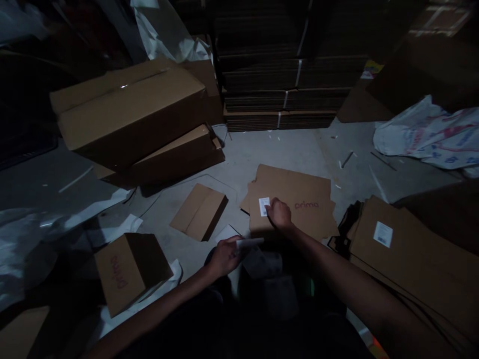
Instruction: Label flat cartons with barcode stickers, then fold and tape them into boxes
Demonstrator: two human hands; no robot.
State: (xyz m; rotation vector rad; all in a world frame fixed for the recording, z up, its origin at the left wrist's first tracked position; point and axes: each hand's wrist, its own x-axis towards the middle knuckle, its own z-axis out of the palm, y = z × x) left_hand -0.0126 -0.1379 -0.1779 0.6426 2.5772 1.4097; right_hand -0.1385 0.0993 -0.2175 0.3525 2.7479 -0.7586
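My left hand (pixel 224 257) is closed round a strip of white labels (pixel 250 243), whose pale, dim sheets hang down below it. My right hand (pixel 279 213) has its fingers curled at the edge of a white printed label (pixel 264 207), which lies against a flattened cardboard box (pixel 310 187) marked "prima". That flat box lies on top of other flat cardboard just ahead of me. It is too dim to tell whether the label is fully stuck down.
At right lies a stack of flat cardboard (pixel 419 249) bearing a label. A small box (pixel 198 209) and a "prima" box (pixel 127 269) stand left of centre. Beyond are large boxes (pixel 130 109), strapped cardboard bundles (pixel 258 99) and a white plastic sack (pixel 430 132).
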